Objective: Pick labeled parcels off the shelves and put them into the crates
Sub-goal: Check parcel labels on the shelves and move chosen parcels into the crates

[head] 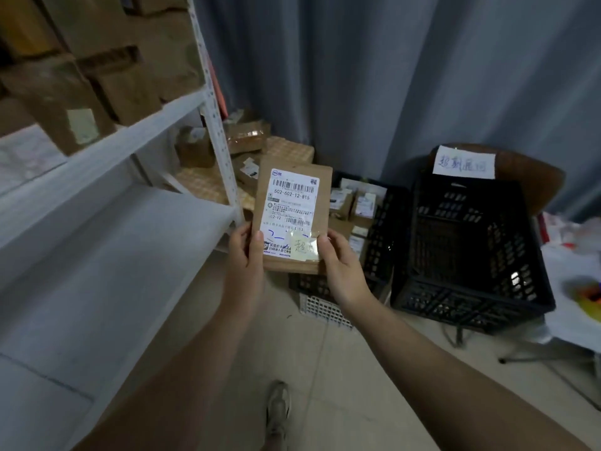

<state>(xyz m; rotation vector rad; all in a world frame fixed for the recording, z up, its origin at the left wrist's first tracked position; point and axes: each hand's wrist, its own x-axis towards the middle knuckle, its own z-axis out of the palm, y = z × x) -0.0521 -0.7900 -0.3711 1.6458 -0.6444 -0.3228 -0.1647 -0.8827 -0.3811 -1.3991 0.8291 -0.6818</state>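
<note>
My fingers (259,247) are clamped on the lower edge of a flat brown parcel (292,164). The left hand (245,258) pinches its bottom left corner, thumb on the front, and the right hand (340,268) pinches the bottom right corner the same way (the fingers behind the card are hidden from me). The parcel stands upright in the air before me, its white shipping label (292,203) facing me, with a small taped note low on it. Just behind it on the floor sits a black crate (379,245) holding other small parcels. Beside that, to my right, is a second black crate (455,297) with a handwritten paper sign (463,164) above it. To my left is the white shelf (113,242), with cardboard boxes (97,60) on its upper level.
</note>
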